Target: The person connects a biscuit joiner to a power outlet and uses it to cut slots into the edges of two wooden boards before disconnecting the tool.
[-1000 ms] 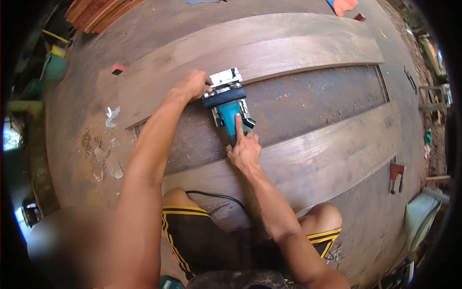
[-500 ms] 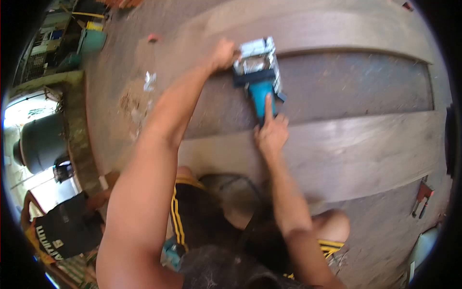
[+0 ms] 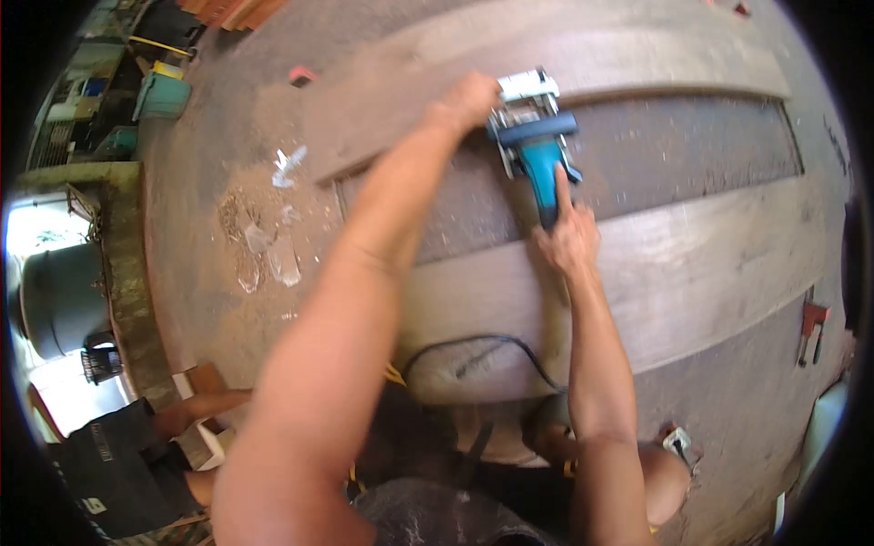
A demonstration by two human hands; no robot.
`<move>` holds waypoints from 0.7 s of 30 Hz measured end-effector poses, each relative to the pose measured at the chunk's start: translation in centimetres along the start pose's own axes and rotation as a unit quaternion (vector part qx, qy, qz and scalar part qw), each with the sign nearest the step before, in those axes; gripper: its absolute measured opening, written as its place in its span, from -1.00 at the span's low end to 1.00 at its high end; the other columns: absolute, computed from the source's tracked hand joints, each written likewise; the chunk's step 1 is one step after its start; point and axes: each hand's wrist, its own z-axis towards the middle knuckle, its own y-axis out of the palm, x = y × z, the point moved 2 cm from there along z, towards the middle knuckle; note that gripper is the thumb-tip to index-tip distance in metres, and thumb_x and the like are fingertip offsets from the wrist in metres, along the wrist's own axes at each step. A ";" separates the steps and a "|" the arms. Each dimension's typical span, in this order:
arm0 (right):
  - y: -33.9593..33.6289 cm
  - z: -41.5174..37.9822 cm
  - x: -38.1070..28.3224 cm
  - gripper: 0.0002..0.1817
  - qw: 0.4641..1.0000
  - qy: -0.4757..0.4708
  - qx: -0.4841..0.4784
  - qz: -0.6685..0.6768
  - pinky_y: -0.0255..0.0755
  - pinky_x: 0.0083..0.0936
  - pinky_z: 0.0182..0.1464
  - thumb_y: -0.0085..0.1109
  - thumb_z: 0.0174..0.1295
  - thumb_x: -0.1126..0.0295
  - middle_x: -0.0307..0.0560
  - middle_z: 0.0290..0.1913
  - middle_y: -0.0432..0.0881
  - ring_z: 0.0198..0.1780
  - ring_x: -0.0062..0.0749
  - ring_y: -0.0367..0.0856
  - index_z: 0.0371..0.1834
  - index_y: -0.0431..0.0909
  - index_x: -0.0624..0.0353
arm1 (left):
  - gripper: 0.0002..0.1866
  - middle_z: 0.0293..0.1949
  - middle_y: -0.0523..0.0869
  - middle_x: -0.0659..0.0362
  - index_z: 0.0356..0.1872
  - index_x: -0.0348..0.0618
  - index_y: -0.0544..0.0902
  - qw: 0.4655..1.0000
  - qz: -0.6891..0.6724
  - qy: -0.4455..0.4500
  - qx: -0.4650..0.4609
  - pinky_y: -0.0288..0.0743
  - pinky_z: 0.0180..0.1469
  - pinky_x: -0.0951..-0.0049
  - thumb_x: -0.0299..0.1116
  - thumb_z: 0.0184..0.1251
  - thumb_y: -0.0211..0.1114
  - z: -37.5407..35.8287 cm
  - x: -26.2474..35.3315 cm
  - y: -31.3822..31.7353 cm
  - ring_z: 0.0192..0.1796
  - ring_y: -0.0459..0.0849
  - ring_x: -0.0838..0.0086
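We wrapped our right hand [image 3: 572, 238] round the rear of the power tool [image 3: 543, 168], index finger extended along it, likely for steering. Our left hand [image 3: 469, 100] curled at its metal front, apparently steadying it. The tool lay just ahead of the right hand. Well left of the left hand, a green bin [image 3: 164, 98] showed something yellow [image 3: 168, 69], inside or behind, we couldn't tell.

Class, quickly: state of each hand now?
Left hand: closed on the power tool, far end.
Right hand: closed on the power tool, near end, index finger outstretched.
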 end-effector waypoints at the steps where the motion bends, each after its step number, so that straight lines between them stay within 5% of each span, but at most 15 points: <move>1: 0.1 -0.4 -0.5 0.28 1.000 0.006 -0.009 -0.002 0.57 0.00 0.10 0.51 0.01 0.28 0.31 -0.02 0.62 0.06 0.18 0.62 0.75 -0.21 -0.36 | -0.76 0.01 0.77 -0.17 -0.03 -0.12 0.80 1.000 -0.018 -0.013 -0.007 0.61 0.18 0.04 -0.30 0.41 0.31 -0.1 -0.2 0.3 0.08 0.75 -0.06; 5: 2.8 -2.1 -4.0 0.34 0.999 -0.011 0.002 -0.040 0.57 0.02 0.07 0.56 -0.01 0.26 0.31 -0.03 0.61 0.00 0.19 0.64 0.76 -0.26 -0.27 | -0.78 -0.12 0.78 -0.19 -0.22 -0.20 0.81 0.998 -0.009 0.028 0.059 0.65 0.09 0.00 -0.32 0.38 0.25 -1.7 -4.0 2.6 0.02 0.76 -0.09; 12: 9.9 -6.2 -15.1 0.33 0.999 -0.016 -0.029 -0.001 0.55 0.00 0.05 0.55 -0.01 0.29 0.27 -0.08 0.58 -0.03 0.18 0.61 0.77 -0.25 -0.21 | -0.66 -0.04 0.74 -0.18 -0.10 -0.23 0.76 0.988 -0.145 0.000 0.053 0.57 0.11 0.03 -0.24 0.51 0.09 -12.5 -16.3 2.1 0.04 0.72 -0.05; 16: 14.6 -8.4 -22.2 0.31 0.999 -0.025 -0.035 0.007 0.55 -0.04 0.09 0.54 0.01 0.25 0.26 -0.06 0.54 0.02 0.15 0.56 0.77 -0.24 -0.16 | -0.77 -0.13 0.74 -0.14 -0.04 -0.18 0.78 0.998 -0.030 0.006 0.060 0.58 0.08 0.05 -0.34 0.47 0.24 -18.7 -22.6 1.3 0.00 0.73 -0.04; 21: 18.6 -9.2 -27.5 0.32 0.998 -0.036 -0.046 0.021 0.56 0.00 0.08 0.55 -0.02 0.27 0.29 -0.06 0.55 0.01 0.19 0.56 0.76 -0.21 -0.15 | -0.82 -0.12 0.75 -0.12 -0.09 -0.20 0.78 0.991 -0.073 0.008 0.113 0.61 0.06 0.03 -0.44 0.38 0.29 -22.7 -27.7 0.8 -0.02 0.74 -0.07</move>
